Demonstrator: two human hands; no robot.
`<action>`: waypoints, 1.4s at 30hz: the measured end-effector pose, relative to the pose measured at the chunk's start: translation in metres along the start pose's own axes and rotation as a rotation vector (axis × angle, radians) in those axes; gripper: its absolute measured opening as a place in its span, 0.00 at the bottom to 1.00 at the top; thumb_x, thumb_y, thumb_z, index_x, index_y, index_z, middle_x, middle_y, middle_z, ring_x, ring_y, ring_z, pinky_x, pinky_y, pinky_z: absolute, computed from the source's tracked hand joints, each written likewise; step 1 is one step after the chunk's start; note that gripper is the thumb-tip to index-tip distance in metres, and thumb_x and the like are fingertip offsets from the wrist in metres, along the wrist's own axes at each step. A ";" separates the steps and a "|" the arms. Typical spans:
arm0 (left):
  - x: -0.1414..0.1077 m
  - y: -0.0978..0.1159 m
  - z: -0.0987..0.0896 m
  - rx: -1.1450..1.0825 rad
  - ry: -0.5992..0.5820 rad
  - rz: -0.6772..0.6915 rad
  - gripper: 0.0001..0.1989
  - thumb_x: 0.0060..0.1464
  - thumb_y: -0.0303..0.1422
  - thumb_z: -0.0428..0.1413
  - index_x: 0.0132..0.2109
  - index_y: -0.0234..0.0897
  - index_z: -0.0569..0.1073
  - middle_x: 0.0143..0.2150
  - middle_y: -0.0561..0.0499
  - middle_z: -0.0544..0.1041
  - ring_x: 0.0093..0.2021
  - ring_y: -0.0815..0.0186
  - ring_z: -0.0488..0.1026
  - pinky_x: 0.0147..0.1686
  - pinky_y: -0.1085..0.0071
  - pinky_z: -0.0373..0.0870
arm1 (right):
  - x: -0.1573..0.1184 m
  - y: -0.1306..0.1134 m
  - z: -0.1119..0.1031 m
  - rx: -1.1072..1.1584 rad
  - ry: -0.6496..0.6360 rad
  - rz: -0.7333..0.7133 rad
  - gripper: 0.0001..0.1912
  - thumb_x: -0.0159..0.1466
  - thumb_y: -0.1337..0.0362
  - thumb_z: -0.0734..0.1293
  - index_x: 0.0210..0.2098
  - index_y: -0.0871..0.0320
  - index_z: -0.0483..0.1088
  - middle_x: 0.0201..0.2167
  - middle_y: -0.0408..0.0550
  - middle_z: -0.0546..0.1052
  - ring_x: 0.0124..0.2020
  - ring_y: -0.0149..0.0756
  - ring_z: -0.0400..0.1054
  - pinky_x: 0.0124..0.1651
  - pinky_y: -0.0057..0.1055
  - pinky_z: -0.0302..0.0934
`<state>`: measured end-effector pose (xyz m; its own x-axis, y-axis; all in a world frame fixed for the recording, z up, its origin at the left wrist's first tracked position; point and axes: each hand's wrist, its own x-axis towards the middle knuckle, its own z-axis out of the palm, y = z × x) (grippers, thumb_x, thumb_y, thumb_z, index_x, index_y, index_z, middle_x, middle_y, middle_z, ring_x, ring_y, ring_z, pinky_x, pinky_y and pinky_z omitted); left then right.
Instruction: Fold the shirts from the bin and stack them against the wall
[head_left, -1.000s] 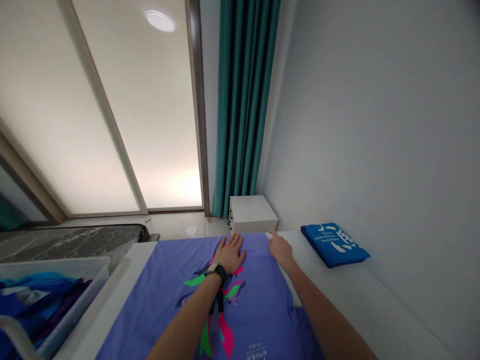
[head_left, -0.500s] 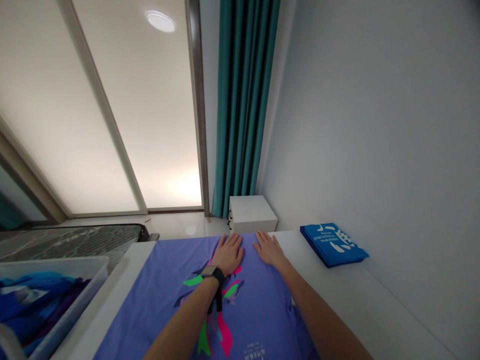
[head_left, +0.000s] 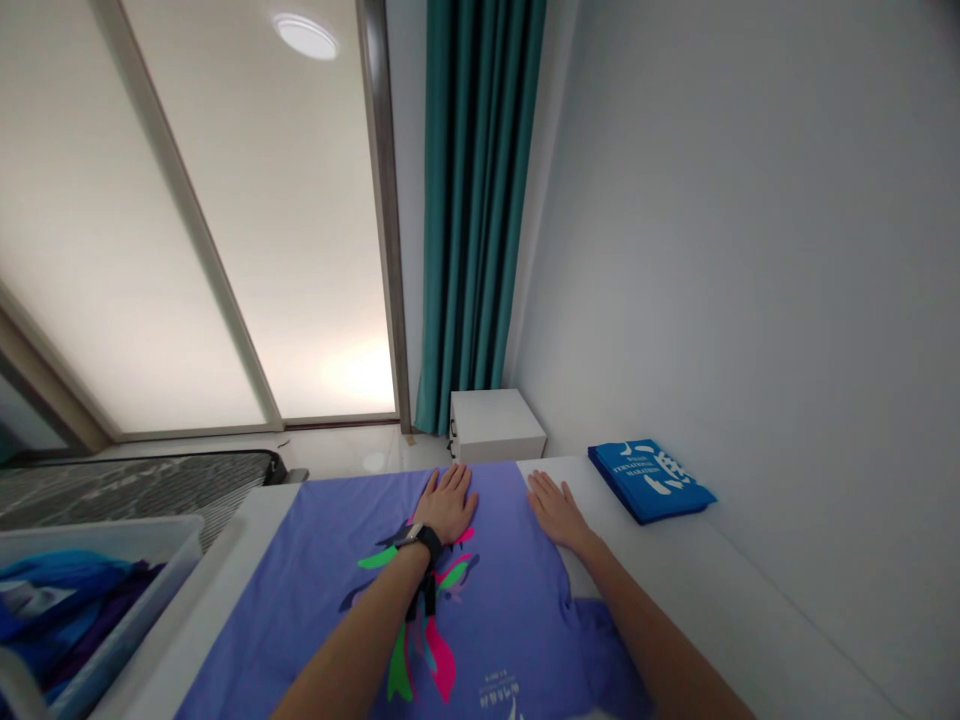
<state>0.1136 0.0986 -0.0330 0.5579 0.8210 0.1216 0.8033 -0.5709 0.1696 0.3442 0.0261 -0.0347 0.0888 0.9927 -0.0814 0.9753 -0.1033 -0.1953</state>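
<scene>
A purple T-shirt [head_left: 502,580] with a pink, green and dark print lies spread over the white table [head_left: 262,510]. My left hand [head_left: 448,503], with a dark watch at the wrist, rests flat on the shirt near its far edge, fingers stretched out. Just past the shirt's right edge, my right hand [head_left: 556,510] lies flat with the fingers extended, over the bare tabletop. A sleeve of the shirt shows beneath my right forearm. Neither hand grips anything.
A folded blue garment [head_left: 651,480] with white lettering lies at the table's right, by the wall. At the left, a white bin [head_left: 176,545] holds blue and purple clothes. Beyond the table stand a white cabinet [head_left: 495,425] and a green curtain [head_left: 480,220].
My right hand has slid right, off the shirt's edge and onto the tabletop. My left hand has stayed on the shirt. The whole view has shifted slightly.
</scene>
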 end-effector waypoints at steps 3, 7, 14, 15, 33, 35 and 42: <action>0.001 -0.001 0.000 0.007 -0.010 0.010 0.29 0.65 0.42 0.37 0.68 0.36 0.56 0.70 0.46 0.54 0.70 0.60 0.48 0.67 0.52 0.42 | -0.025 -0.003 0.003 -0.003 0.028 -0.061 0.30 0.71 0.55 0.45 0.70 0.58 0.45 0.70 0.49 0.47 0.71 0.37 0.38 0.69 0.47 0.29; 0.003 -0.002 -0.003 0.017 -0.028 0.016 0.29 0.64 0.42 0.39 0.68 0.34 0.56 0.70 0.43 0.54 0.70 0.57 0.48 0.67 0.50 0.42 | -0.049 -0.006 0.003 -0.040 0.050 -0.108 0.31 0.71 0.53 0.46 0.70 0.56 0.45 0.70 0.48 0.47 0.71 0.38 0.38 0.69 0.48 0.29; -0.001 0.040 0.001 -0.025 -0.011 0.141 0.27 0.65 0.40 0.38 0.68 0.39 0.56 0.71 0.47 0.53 0.71 0.61 0.47 0.67 0.53 0.42 | -0.049 -0.006 0.003 -0.070 0.064 -0.111 0.28 0.71 0.55 0.46 0.69 0.53 0.48 0.70 0.47 0.48 0.71 0.37 0.38 0.69 0.48 0.28; -0.003 0.048 0.004 -0.037 -0.024 0.169 0.27 0.65 0.41 0.38 0.68 0.39 0.56 0.71 0.46 0.53 0.70 0.61 0.48 0.67 0.53 0.43 | -0.049 -0.006 0.004 -0.069 0.060 -0.112 0.29 0.71 0.55 0.46 0.69 0.53 0.48 0.70 0.47 0.47 0.71 0.37 0.38 0.69 0.48 0.28; -0.058 -0.042 -0.025 0.032 -0.011 -0.058 0.28 0.66 0.44 0.37 0.68 0.39 0.56 0.71 0.46 0.52 0.71 0.59 0.46 0.67 0.52 0.42 | -0.062 0.004 0.010 -0.083 0.031 -0.126 0.29 0.71 0.55 0.47 0.69 0.54 0.48 0.70 0.46 0.48 0.70 0.36 0.39 0.69 0.47 0.30; -0.074 -0.076 -0.035 0.053 -0.067 -0.139 0.28 0.66 0.44 0.37 0.68 0.39 0.55 0.71 0.45 0.52 0.71 0.58 0.47 0.66 0.51 0.44 | -0.061 0.005 0.012 -0.096 0.039 -0.121 0.29 0.71 0.55 0.47 0.69 0.53 0.48 0.70 0.46 0.48 0.70 0.36 0.39 0.69 0.48 0.30; -0.087 -0.103 -0.046 0.123 -0.087 -0.223 0.29 0.66 0.44 0.38 0.69 0.36 0.54 0.72 0.46 0.50 0.71 0.57 0.45 0.67 0.51 0.41 | -0.057 0.003 0.004 -0.048 -0.029 -0.076 0.30 0.70 0.54 0.46 0.69 0.55 0.49 0.70 0.48 0.48 0.70 0.38 0.40 0.69 0.51 0.32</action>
<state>-0.0274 0.0859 -0.0163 0.3760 0.9266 0.0094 0.9246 -0.3758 0.0625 0.3410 -0.0308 -0.0346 0.0086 0.9953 -0.0963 0.9876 -0.0236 -0.1554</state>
